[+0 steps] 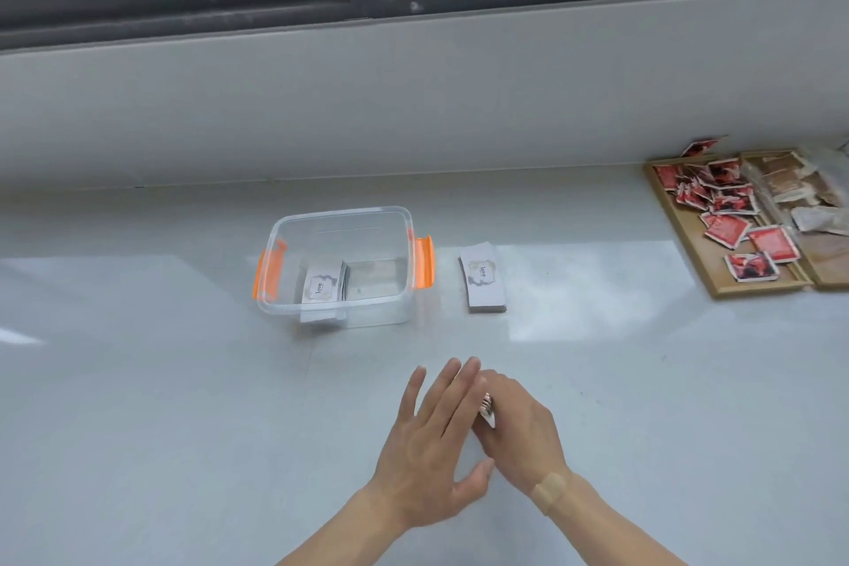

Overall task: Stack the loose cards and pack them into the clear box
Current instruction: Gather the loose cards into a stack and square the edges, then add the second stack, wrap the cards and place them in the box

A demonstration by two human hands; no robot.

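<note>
We are in the squaring-up step. Our right hand [517, 421] is closed around a small packet of cards [488, 409] held on edge just above the white countertop [161, 381], fingers curled over it so that only a sliver of card edge shows at the hand's inner side. Our left hand [429, 441] stands flat against that packet from nine o'clock, fingers straight and only slightly spread, thumb out to the side, gripping nothing; it looks to be patting the edges flush. How many cards are in the packet we cannot tell.

The clear box [342, 264], lidless, with orange latches, sits at about eleven o'clock from our hands, well apart from them. One stack of "love" cards [321, 283] already lies in its left half; the right half is bare. A second stack [482, 278] rests on the counter just beside the box, at one o'clock from our hands. A wooden tray [760, 287] of red sachets lies far off at two o'clock and plays no part.

By our reckoning the task is partly done. Next we should finish evening the packet, then keep a firm pinch across its faces so it does not fan, carry it toward eleven o'clock, and lower it flat into the box's free right half. The counter stack would follow.
</note>
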